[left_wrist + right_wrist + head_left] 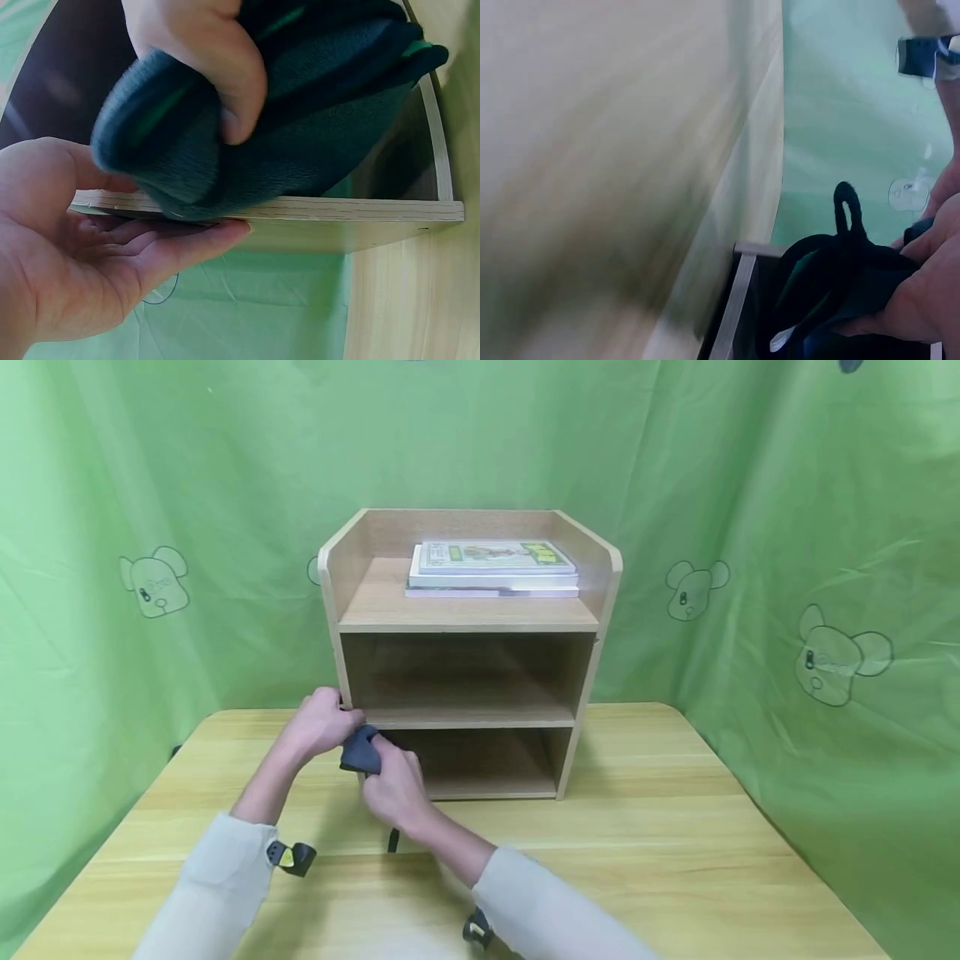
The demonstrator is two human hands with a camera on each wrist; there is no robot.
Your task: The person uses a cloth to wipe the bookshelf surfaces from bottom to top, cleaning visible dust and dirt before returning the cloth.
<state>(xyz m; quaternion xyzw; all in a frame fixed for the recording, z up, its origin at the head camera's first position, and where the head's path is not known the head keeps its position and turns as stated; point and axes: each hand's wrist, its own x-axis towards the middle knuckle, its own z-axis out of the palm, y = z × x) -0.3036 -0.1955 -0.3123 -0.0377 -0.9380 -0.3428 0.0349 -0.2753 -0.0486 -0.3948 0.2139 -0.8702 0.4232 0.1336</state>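
Note:
A wooden shelf unit point(468, 618) stands upright on the table. At its left side panel, my left hand point(322, 722) holds the front edge, with thumb and fingers on opposite faces of the panel point(360, 210) in the left wrist view. My right hand point(396, 781) grips a folded dark blue-grey cloth point(360, 750) just below and to the right of the left hand. The cloth point(315, 112) lies against the panel edge, right beside the left thumb. A loop of the cloth point(851, 240) sticks out in the right wrist view.
Several books point(491, 572) lie stacked on the unit's top shelf. Two compartments are below it. A small black strip point(393, 840) is on the wooden table point(660, 827) in front. Green curtains point(480, 435) with mouse-like drawings hang behind and at both sides.

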